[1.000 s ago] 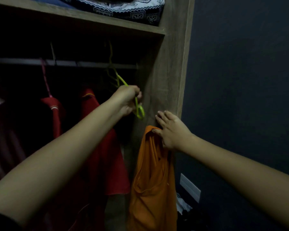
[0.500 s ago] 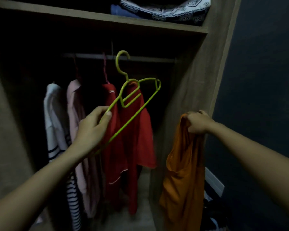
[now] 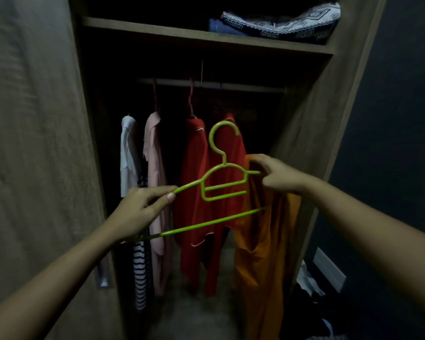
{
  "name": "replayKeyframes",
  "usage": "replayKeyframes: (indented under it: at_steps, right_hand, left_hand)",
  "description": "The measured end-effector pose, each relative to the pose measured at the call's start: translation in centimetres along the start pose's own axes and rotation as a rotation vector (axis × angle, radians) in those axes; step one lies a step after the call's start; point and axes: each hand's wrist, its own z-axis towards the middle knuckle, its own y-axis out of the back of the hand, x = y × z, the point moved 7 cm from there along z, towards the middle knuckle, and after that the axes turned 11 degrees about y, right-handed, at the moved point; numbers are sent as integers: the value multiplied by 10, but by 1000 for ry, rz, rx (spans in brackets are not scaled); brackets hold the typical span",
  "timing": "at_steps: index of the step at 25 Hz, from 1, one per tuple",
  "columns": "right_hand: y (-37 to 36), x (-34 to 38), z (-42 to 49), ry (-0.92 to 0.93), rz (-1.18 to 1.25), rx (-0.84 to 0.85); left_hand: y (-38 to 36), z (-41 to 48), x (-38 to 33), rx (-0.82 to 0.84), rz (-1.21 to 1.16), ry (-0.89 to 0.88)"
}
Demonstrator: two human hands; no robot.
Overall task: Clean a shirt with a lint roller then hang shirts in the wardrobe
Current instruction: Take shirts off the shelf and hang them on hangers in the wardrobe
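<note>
Lime-green smooth plastic hanger (image 3: 221,182), thin rods with round hook, inner rung and long bottom bar: held upright before the open wardrobe, left hand (image 3: 138,212) pinching its left shoulder tip in closed fingers. Soft orange shirt (image 3: 263,253), limp, creased: bunched in the right hand (image 3: 277,175), fingers clenched at the hanger's right tip. Behind, on a rail (image 3: 243,86): two red shirts (image 3: 196,182), pink shirt (image 3: 155,168), white striped garment (image 3: 130,153). Wood-grain wardrobe (image 3: 312,133); patterned folded textile (image 3: 285,20) on the shelf. No legible writing.
</note>
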Motion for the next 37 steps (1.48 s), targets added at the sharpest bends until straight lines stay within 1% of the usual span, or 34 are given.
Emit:
replayKeyframes:
  at_steps: [1, 2, 3, 4, 5, 6, 7, 9, 10, 11, 12, 13, 14, 15, 17, 19, 20, 22, 24, 25, 27, 30, 31, 33, 35, 37]
  right_hand:
    - [-11, 15, 3, 57, -8, 38]
    - [-18, 26, 6, 127, -74, 57]
    - [-19, 33, 7, 197, -188, 37]
    - [-14, 40, 6, 275, -346, -33]
    - [-6, 48, 2, 355, -509, -142]
    - [-1, 54, -2, 412, -644, -230]
    - [2, 57, -5, 446, -716, -275]
    - [1, 56, -2, 477, -737, -302]
    - [0, 56, 0, 491, -729, -319]
    - [-1, 56, 2, 510, -723, -343]
    - [0, 57, 4, 530, -717, -365]
    - [1, 59, 6, 548, -705, -382]
    - [3, 63, 7, 568, -694, -396]
    - [6, 67, 8, 586, -685, -412]
    - [16, 69, 7, 583, -679, -427]
    - [26, 57, 3, 578, -676, -395]
    - [27, 47, 0, 576, -698, -356]
    - [16, 25, -7, 571, -780, -280]
    - [-7, 8, -11, 544, -818, -242]
    - [-16, 4, -10, 516, -794, -236]
    - [-30, 3, -8, 436, -667, -233]
    - [-45, 7, -2, 390, -457, -196]
    - [-48, 5, 1, 370, -350, -166]
    - [-47, -8, 1, 323, -154, -118]
    - [-44, -27, -4, 278, -78, -86]
    - [-47, -44, -10, 226, 76, -89]
  left_hand:
    - [-9, -4, -9, -28, 13, -62]
    - [-17, -8, -10, -62, -6, -104]
    - [-22, -11, -5, -106, -44, -92]
    - [-24, -13, 1, -143, -121, -40]
    - [-23, -14, 5, -182, -174, -11]
    - [-21, -15, 5, -236, -171, -23]
    - [-17, -17, 0, -315, -55, -63]
    - [-13, -23, -6, -529, 261, -109]
    - [-13, -29, -10, -621, 329, -100]
    - [-18, -40, -18, -668, 339, -137]
    - [-33, -53, -25, -654, 339, -219]
    - [-56, -64, -28, -575, 354, -273]
    - [-80, -72, -21, -452, 366, -265]
    - [-98, -77, -6, -332, 340, -192]
    - [-108, -76, 39, -161, 106, -15]
    - [-98, -76, 86, -68, -104, 47]
    - [-89, -75, 106, -43, -128, 67]
    - [-70, -69, 129, 45, -74, 91]
    - [-61, -55, 125, 129, 4, 78]
    - [-58, -47, 114, 146, 8, 73]
    - [-56, -32, 87, 172, -21, 54]
    - [-57, -22, 54, 201, -18, -3]
    - [-50, -20, 49, 185, -21, -13]
    - [-26, -13, 50, 95, -20, -18]
    - [3, -9, 54, 6, -20, -36]
    - [23, -6, 56, 3, -3, -32]
